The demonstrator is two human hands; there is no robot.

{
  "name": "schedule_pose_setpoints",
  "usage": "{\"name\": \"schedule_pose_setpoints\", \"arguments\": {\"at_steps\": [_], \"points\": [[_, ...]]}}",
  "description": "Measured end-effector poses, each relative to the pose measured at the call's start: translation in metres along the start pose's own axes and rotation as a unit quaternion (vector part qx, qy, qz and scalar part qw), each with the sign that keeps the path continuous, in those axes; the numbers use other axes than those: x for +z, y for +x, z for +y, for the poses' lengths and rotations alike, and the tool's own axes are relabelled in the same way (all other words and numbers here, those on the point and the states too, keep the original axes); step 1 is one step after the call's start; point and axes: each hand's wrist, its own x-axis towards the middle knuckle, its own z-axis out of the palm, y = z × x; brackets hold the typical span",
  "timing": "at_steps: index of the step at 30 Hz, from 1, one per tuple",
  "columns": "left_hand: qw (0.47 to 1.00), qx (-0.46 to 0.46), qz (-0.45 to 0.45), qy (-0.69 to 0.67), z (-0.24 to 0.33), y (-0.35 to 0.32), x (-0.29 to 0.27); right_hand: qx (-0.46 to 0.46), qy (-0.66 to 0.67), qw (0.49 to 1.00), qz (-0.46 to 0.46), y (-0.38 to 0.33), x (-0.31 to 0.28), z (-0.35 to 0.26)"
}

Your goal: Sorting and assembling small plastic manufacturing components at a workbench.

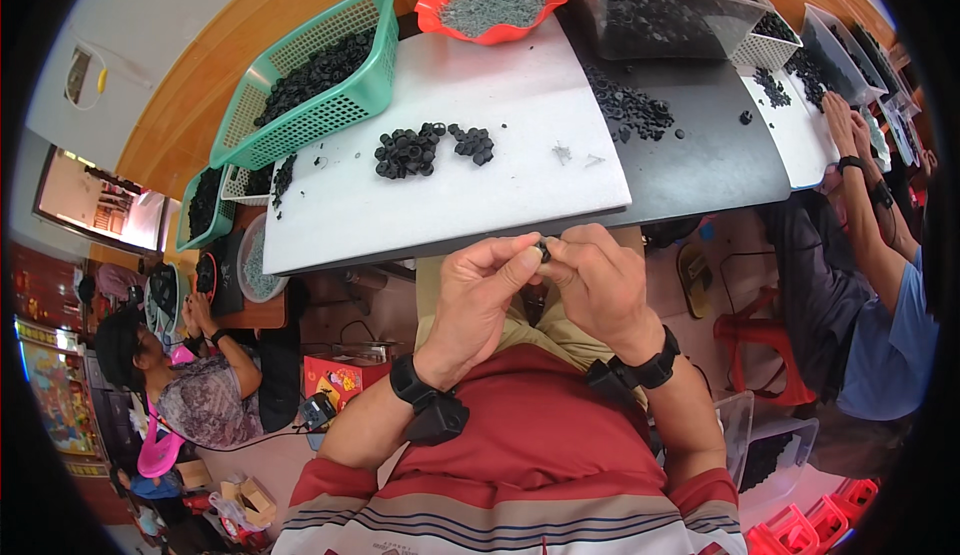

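Observation:
Just off the near edge of the white board (520,90), my left hand (478,300) and my right hand (604,290) meet fingertip to fingertip. Both are pinched around a small black part (542,251), mostly hidden by the fingers. On the board beyond lie a larger heap of small black round pieces (406,155) and a smaller heap of similar pieces (472,145). A few tiny grey bits (563,154) lie to their right. At the back, a red scalloped bowl (430,17) holds many thin grey pieces that look like pins or screws.
A green basket (375,90) of black parts stands at the board's left. Back right is a clear bin (670,20); loose black pieces (635,110) lie on the dark tabletop (715,150). Co-workers sit left (205,385) and right (860,305). A red stool (765,340) stands at right.

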Motion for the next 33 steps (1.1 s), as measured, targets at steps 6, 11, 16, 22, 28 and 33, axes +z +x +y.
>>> {"name": "schedule_pose_setpoints", "arguments": {"at_steps": [6, 11, 16, 22, 28, 33], "points": [[0.999, -0.021, -0.018, -0.034, 0.003, 0.002, -0.002, 0.041, 0.091, 0.995, 0.008, -0.003, -0.002, 0.002], [0.999, -0.029, -0.035, -0.008, 0.003, 0.001, -0.004, 0.029, 0.070, 0.997, 0.006, -0.004, -0.005, 0.000], [0.999, -0.026, -0.030, -0.010, 0.000, 0.002, 0.000, -0.001, 0.013, 1.000, 0.022, -0.007, -0.005, 0.000], [0.999, -0.028, -0.040, -0.015, -0.001, 0.002, -0.001, 0.035, 0.050, 0.998, 0.033, -0.011, -0.004, -0.002], [0.997, -0.032, -0.057, -0.031, 0.000, 0.002, 0.006, 0.117, 0.153, 0.981, 0.034, -0.018, -0.005, -0.003], [0.997, -0.031, -0.052, -0.046, -0.004, 0.002, 0.009, 0.069, 0.095, 0.992, 0.053, -0.018, -0.005, 0.000]]}}
